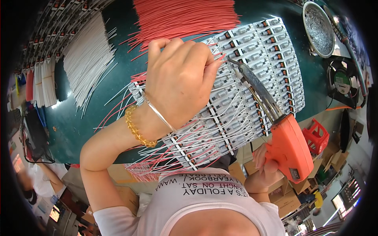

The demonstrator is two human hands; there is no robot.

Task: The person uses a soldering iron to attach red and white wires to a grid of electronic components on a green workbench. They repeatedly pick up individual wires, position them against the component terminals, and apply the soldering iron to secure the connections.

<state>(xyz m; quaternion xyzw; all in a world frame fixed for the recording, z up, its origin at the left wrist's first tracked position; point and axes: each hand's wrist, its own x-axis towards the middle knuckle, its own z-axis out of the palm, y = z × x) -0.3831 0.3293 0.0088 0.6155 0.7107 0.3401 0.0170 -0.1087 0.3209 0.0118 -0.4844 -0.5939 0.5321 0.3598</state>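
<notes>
My left hand (pixel 181 74) is over a panel of small circuit boards (pixel 281 51), its thumb and fingers pinching a thin red wire (pixel 221 58) close to the board surface. In my right hand (pixel 264 168), gripped by the handle, is an orange soldering gun (pixel 292 145). Its dark tip points at the panel just right of the red wire's end; whether they touch I cannot tell. Many red and white wires (pixel 197 135) trail from the near and left part of the panel, some hanging over the table edge. The panel's far right rows show no wires.
Loose red wires (pixel 185 17) are heaped at the back and white wires (pixel 88 59) at the left. More board panels (pixel 59 27) stand at the far left. At the right are a metal bowl of silvery scraps (pixel 319 29), a small fan (pixel 342 82) and a red stool (pixel 316 137).
</notes>
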